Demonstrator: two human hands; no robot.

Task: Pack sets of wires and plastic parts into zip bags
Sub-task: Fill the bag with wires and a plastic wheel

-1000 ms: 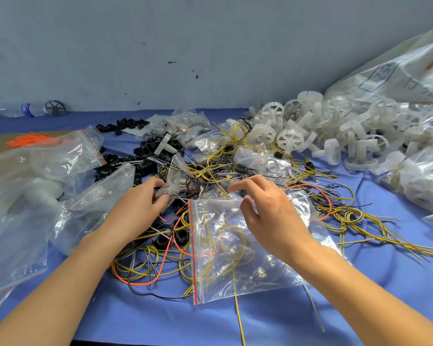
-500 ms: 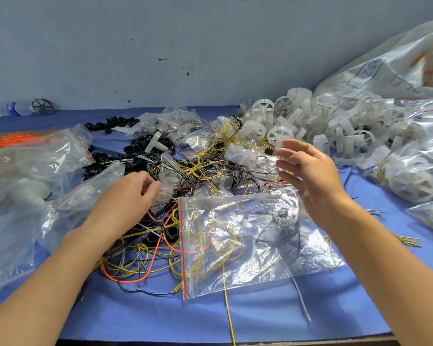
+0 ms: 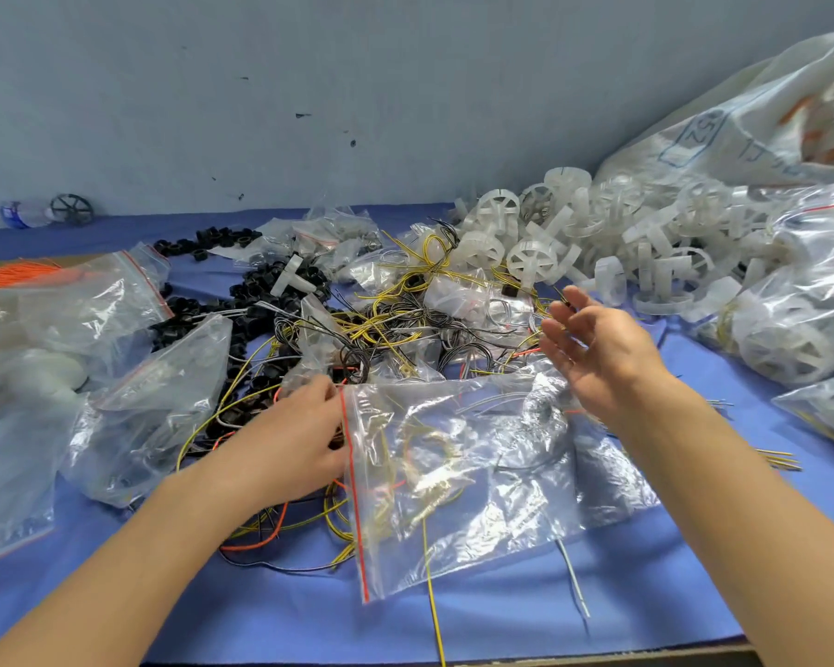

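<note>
Clear zip bag (image 3: 453, 479) lies mouth-left near the worktop's (image 3: 646, 594) front edge, yellow wire (image 3: 424, 450) inside.
The right hand (image 3: 598, 349) hovers empty, fingers spread, over the wires (image 3: 386, 324); the left hand (image 3: 290, 440) sits at the red-striped mouth, whether pinching it I cannot tell. Best to hold the mouth wide and lift one white wheel (image 3: 530, 262) cleanly, free of tangled strands.

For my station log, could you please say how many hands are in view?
2. The left hand is at the red-striped edge of the front zip bag; the right hand hangs open above it. No others visible.
</note>
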